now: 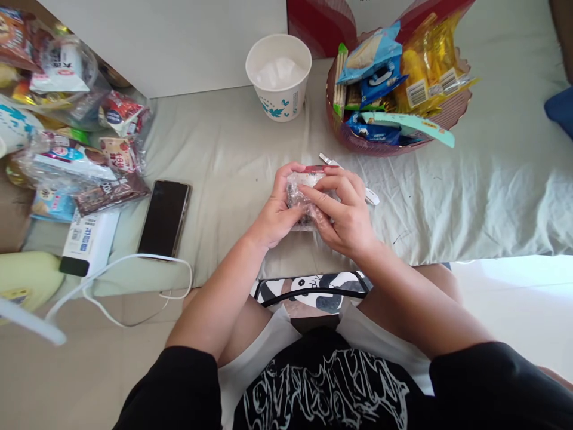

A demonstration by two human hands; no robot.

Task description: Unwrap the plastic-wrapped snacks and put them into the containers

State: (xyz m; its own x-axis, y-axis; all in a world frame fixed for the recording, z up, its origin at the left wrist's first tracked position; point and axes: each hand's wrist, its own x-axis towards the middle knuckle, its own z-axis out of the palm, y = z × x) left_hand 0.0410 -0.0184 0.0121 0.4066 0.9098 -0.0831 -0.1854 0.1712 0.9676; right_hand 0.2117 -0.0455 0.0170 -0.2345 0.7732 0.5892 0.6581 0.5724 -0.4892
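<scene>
Between both hands is a small clear plastic package point(301, 186) with a red strip along its far edge; its contents are hard to make out. My left hand point(280, 206) is wrapped around its left side, thumb pressed on the front. Fingers of my right hand point(347, 209) bend over its right side and pinch at the crinkled film. Partly hidden beneath the right hand lies a white utility knife point(371, 196) on the pale green cloth point(215, 155). Beyond the hands stands a white paper cup point(280, 101) with blue leaf prints and white crumpled material inside.
A pink glass bowl point(353, 137) of packaged snacks stands at the far right. On the left are a phone point(165, 219), a white box point(92, 239), a white cable point(134, 257) and piled snack packets point(74, 158). A white panel point(179, 48) stands behind.
</scene>
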